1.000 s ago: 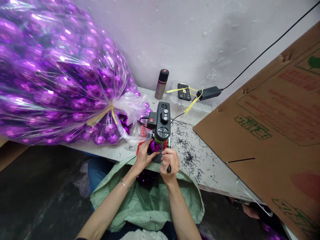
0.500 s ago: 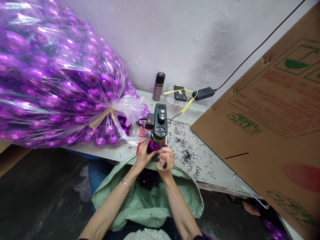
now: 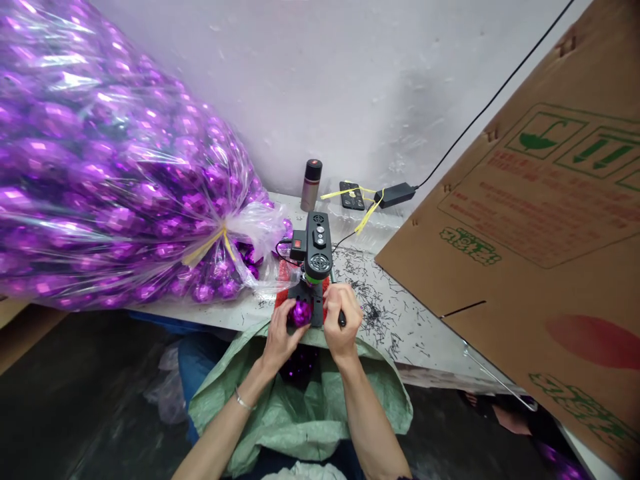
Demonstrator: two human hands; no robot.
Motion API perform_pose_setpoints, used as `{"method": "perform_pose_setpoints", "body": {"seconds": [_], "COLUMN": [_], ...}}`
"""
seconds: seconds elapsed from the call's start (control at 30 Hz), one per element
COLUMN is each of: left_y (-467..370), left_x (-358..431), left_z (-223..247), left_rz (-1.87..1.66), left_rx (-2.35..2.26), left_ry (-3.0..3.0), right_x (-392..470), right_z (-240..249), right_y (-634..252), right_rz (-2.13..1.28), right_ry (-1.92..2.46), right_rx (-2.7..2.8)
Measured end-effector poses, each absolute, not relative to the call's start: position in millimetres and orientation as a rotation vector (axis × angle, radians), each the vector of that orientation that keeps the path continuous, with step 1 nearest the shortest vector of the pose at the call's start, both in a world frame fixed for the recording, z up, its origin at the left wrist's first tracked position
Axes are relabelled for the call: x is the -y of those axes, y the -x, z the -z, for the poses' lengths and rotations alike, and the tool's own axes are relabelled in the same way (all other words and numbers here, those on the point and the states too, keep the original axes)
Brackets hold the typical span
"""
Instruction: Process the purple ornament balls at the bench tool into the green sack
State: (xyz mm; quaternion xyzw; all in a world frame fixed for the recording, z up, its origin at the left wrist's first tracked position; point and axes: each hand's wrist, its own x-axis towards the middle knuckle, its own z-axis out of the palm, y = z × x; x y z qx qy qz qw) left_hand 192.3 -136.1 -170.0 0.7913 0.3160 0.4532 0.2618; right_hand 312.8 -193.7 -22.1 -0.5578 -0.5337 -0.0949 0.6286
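Between the thumb and fingers of my left hand [image 3: 281, 335] is a shiny purple faceted ball [image 3: 301, 312], held at the front of a small black machine [image 3: 319, 247]. The machine has a red switch, round vents and a green ring at its lower end. My right hand [image 3: 343, 320] is wrapped round a black-tipped lever handle [image 3: 342, 319] at the machine's right side. Below both hands, a green woven sack [image 3: 370, 373] gapes wide, with dark purple balls [image 3: 300, 363] inside.
A knotted clear bag [image 3: 125, 180] of purple balls bulges at left. A cardboard box [image 3: 525, 267] leans at right. Behind the machine are a flask [image 3: 311, 185], a phone [image 3: 352, 195] and a black power adapter [image 3: 395, 195]. Black scraps [image 3: 373, 313] litter the white table [image 3: 420, 340].
My left hand has drawn the purple ball out from under the machine's head, toward me. My right hand has shifted slightly right, still on the lever handle. The camera view has shifted a little.
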Motion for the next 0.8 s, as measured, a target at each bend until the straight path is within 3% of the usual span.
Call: {"method": "perform_pose_setpoints", "body": {"seconds": [0.17,0.3,0.4,0.5,0.6,0.8], "left_y": [-154.1,-147.8,-155.7,-167.0,-178.1,-190.1], "left_x": [181.2,184.3,140.3,66.4,-0.8,-38.9], "left_z": [190.2,187.6,156.1,112.1,81.6,74.3], "left_rz": [-1.081,-0.921,-1.061,-1.138,-0.685,-0.478], "left_rx": [-0.472,-0.432,-0.678,-1.201,-1.643,-1.588], "left_ry": [-2.555,-2.666,-2.554,-2.456,-2.414,-2.398], "right_x": [194.7,194.4,193.5,193.1,193.1,192.8], "right_z": [44.7,48.2,47.7,47.9,48.1,48.1], "right_y": [-311.0,-312.2,-311.9,-310.5,-309.8,-310.8], "right_rz": [0.277,0.285,0.281,0.276,0.278,0.303], "right_ry": [1.26,1.234,1.227,1.231,1.239,1.235], "right_rx": [1.23,1.252,1.237,1.212,1.208,1.22]}}
